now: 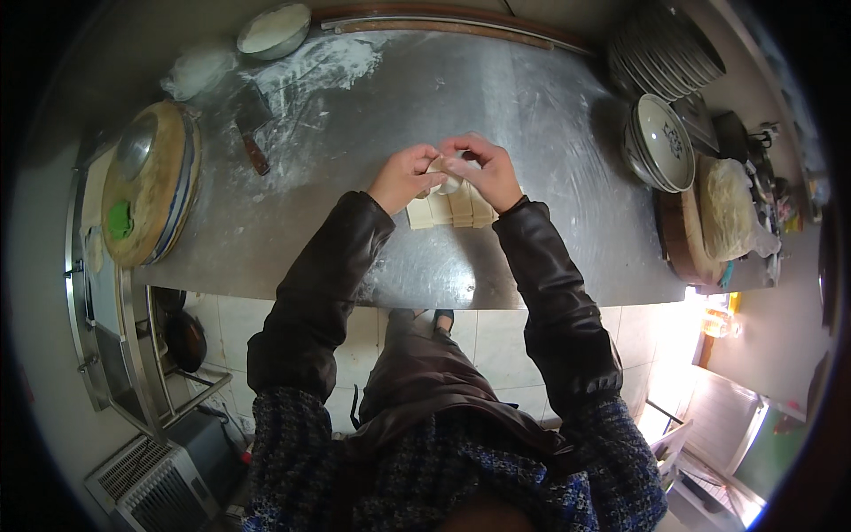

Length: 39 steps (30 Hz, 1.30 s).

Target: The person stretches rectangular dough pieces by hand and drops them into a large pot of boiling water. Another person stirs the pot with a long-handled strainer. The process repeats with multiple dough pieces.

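Observation:
Between my hands, above the metal worktop (319, 239), is a small piece of pale dough (447, 181). My left hand (407, 174) pinches it from the left with thumb and fingers. From the right, my right hand (488, 167) grips its upper edge with bent fingers. Flat cut dough sheets (444, 214) lie on the worktop just below my hands, in overlapping stacks. My hands and the held piece hide their far part. Whether the held piece has a filling inside cannot be seen.
A scraper with a wooden handle (255, 154) lies left, near scattered flour (332, 63) and a flour bowl (274, 32). Round boards (156, 213) stand at the left edge. Stacked bowls (665, 143), plates (665, 56) and a bagged item (728, 209) are right. Rolling pins (445, 30) line the back.

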Motion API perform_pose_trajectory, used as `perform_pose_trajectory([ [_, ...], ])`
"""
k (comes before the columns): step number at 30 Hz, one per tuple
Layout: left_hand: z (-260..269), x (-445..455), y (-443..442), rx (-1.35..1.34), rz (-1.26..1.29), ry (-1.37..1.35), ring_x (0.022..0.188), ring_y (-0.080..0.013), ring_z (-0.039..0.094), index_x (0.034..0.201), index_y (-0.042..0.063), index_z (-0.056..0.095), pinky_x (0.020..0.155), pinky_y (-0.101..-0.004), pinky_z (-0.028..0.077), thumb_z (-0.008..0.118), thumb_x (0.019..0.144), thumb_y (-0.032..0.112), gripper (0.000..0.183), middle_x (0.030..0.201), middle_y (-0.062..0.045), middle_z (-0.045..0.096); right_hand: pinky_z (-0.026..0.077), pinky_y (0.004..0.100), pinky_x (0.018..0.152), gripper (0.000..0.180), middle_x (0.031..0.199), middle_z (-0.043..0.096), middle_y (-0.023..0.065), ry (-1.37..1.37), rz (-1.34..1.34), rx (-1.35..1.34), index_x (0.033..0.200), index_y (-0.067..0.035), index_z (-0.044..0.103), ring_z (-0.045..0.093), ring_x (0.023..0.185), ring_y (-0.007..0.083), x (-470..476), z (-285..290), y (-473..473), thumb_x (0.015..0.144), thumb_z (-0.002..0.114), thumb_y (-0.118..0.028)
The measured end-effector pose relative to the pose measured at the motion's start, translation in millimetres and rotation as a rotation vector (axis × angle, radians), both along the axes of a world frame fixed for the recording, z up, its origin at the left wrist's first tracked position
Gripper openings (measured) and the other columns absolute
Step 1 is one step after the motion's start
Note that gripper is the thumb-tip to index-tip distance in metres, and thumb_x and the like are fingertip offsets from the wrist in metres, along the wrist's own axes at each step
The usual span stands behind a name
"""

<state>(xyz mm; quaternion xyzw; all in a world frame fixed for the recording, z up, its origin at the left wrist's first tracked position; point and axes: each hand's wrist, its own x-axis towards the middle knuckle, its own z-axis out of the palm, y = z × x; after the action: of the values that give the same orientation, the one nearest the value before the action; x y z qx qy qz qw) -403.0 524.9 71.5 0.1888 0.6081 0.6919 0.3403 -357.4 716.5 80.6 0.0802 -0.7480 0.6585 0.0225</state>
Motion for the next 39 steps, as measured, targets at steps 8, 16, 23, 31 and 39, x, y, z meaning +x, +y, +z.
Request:
perform_pose_trajectory([
  [8, 108.7, -16.6, -8.7, 0.096, -0.154, 0.174, 0.088, -0.0081, 0.061, 0.112, 0.001, 0.057, 0.077, -0.0230, 0.050, 0.060, 0.091, 0.002, 0.021, 0.100, -0.004, 0.066, 0.043, 0.0336, 0.101, 0.048, 0.123, 0.064, 0.0115, -0.339, 0.458, -0.215, 0.124, 0.002, 0.057, 0.058, 0.116, 0.0184, 18.2, 1.6, -13.9, 0.083, 0.075, -0.013],
  [16, 40.8, -67.8, 8.9, -0.141, 0.473, 0.367, 0.105, -0.0177, 0.061, 0.129, -0.003, 0.051, 0.088, -0.0327, 0.048, 0.061, 0.094, 0.029, 0.049, 0.119, -0.015, 0.063, 0.049, 0.0383, 0.099, 0.038, 0.115, 0.066, 0.0168, -0.431, 0.351, -0.529, 0.127, 0.005, 0.053, 0.061, 0.115, 0.0262, 38.9, 11.8, -35.6, 0.095, 0.059, -0.015],
  [23, -44.0, 38.8, -17.1, 0.248, 0.245, -0.328, 0.120, -0.0213, 0.055, 0.134, -0.003, 0.049, 0.103, -0.0352, 0.041, 0.037, 0.102, 0.049, 0.063, 0.130, -0.015, 0.057, 0.049, 0.0485, 0.102, 0.038, 0.130, 0.054, 0.0260, -0.465, 0.185, -0.855, 0.135, 0.007, 0.042, 0.057, 0.119, 0.0363, 25.8, 67.6, -27.9, 0.100, 0.045, -0.009],
  [31, 29.7, 38.9, -1.5, 0.305, -0.146, -0.103, 0.102, -0.0181, 0.064, 0.123, -0.006, 0.056, 0.091, -0.0309, 0.050, 0.054, 0.098, 0.016, 0.033, 0.113, -0.012, 0.066, 0.042, 0.0472, 0.109, 0.040, 0.139, 0.046, 0.0257, -0.399, 0.196, -0.868, 0.138, 0.008, 0.035, 0.047, 0.130, 0.0363, -21.0, 158.3, 15.6, 0.102, 0.039, -0.010],
  [39, 52.8, 54.6, 18.9, 0.353, -0.137, -0.249, 0.092, -0.0227, 0.068, 0.124, -0.005, 0.053, 0.085, -0.0360, 0.054, 0.055, 0.098, 0.016, 0.033, 0.105, -0.016, 0.068, 0.039, 0.0500, 0.107, 0.061, 0.138, 0.050, 0.0183, -0.510, 0.326, -1.250, 0.141, -0.001, 0.038, 0.050, 0.125, 0.0351, 28.6, 42.7, -3.5, 0.099, 0.047, -0.044],
])
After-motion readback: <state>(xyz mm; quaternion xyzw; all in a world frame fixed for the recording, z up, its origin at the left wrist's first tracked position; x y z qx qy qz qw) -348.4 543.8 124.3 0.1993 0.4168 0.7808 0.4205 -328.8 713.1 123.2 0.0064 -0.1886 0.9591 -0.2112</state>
